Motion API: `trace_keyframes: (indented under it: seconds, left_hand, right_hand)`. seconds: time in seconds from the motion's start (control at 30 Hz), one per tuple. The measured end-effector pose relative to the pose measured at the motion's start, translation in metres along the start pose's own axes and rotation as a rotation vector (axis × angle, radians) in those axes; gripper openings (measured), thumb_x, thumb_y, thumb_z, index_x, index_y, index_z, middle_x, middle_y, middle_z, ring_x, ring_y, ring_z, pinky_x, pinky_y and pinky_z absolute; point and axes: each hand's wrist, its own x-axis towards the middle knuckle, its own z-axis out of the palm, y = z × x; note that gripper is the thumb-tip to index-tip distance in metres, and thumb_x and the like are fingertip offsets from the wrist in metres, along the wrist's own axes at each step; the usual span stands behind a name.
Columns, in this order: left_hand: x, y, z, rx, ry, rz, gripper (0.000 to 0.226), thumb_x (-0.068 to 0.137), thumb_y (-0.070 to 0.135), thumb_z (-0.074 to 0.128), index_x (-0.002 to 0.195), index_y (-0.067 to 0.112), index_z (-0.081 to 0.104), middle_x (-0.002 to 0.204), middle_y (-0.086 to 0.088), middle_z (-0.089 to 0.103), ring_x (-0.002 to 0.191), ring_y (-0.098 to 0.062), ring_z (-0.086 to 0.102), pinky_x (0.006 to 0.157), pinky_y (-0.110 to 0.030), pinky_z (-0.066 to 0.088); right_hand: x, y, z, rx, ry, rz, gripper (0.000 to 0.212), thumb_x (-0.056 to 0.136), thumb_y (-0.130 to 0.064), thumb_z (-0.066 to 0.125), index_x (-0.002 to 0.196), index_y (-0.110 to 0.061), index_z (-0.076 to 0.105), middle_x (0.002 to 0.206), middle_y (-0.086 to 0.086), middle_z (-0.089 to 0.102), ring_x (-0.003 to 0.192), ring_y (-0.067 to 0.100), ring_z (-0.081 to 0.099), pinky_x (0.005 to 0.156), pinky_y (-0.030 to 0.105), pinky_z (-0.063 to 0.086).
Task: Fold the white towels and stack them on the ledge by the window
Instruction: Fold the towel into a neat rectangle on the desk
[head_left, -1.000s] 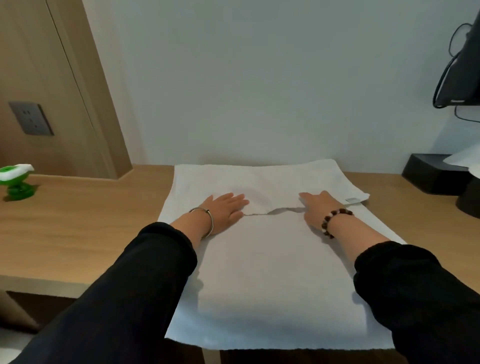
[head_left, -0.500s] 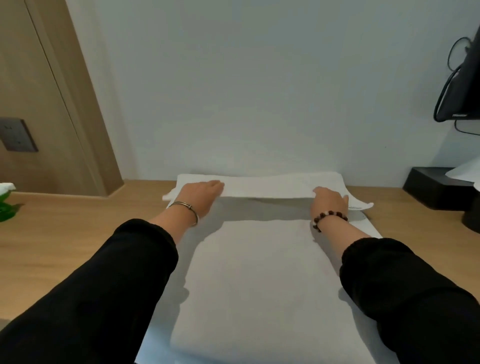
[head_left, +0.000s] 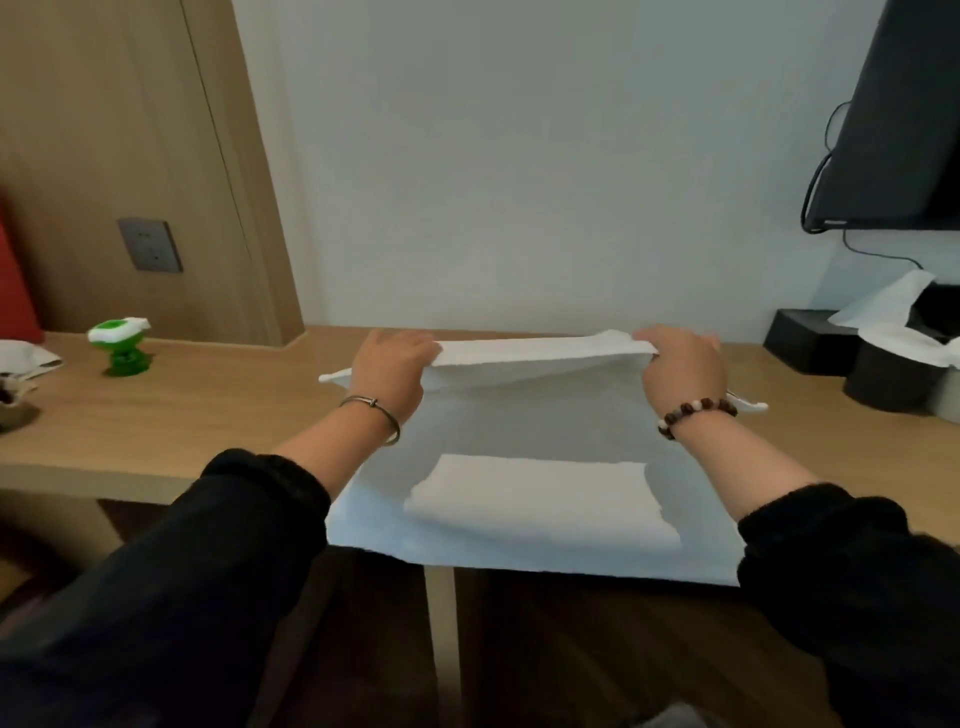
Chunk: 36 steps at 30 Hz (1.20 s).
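both hands (head_left: 395, 371) (head_left: 680, 364) | fingers curled, gripping towel (head_left: 524, 358) far edge, lifted off desk (head_left: 208, 410) | near end flat

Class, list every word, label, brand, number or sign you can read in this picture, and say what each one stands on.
No text here can be read.
Towel: its right corner may carry a tag, too small and blurred to read.
Screen: a pale mark on its lower edge, too blurred to read.
Socket: no readable marking.
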Motion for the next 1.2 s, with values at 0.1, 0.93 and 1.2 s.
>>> trace_keyframes:
  seconds: [0.1, 0.93, 1.2]
  left_hand:
    - [-0.057, 0.016, 0.011, 0.057, -0.343, -0.096, 0.051, 0.086, -0.001, 0.041, 0.131, 0.022, 0.051, 0.140, 0.004, 0.047, 0.135, -0.019, 0.035, 0.111, -0.043, 0.019]
    - [0.004, -0.004, 0.105, -0.070, -0.673, -0.275, 0.057, 0.099, 0.023, 0.027, 0.150, 0.035, 0.005, 0.159, 0.011, 0.003, 0.146, -0.016, 0.001, 0.115, -0.047, 0.004]
    - [0.014, -0.007, 0.069, -0.085, -0.367, -0.256, 0.072, 0.082, -0.010, 0.041, 0.145, 0.025, 0.032, 0.153, 0.003, 0.028, 0.141, -0.016, 0.024, 0.114, -0.035, 0.016]
  right_hand:
    - [-0.061, 0.014, 0.007, -0.078, -0.217, 0.016, 0.049, 0.086, 0.003, 0.041, 0.125, -0.021, 0.060, 0.124, 0.004, 0.063, 0.120, 0.024, 0.050, 0.113, 0.039, 0.007]
    - [0.006, 0.070, 0.100, -0.224, -0.666, 0.118, 0.053, 0.100, -0.017, 0.024, 0.151, -0.029, 0.015, 0.159, -0.008, 0.005, 0.146, 0.013, 0.005, 0.117, 0.044, 0.004]
    - [0.017, 0.042, 0.069, -0.405, -0.196, 0.097, 0.037, 0.093, -0.005, 0.042, 0.122, -0.022, 0.057, 0.127, -0.002, 0.057, 0.124, 0.015, 0.046, 0.116, 0.045, 0.005]
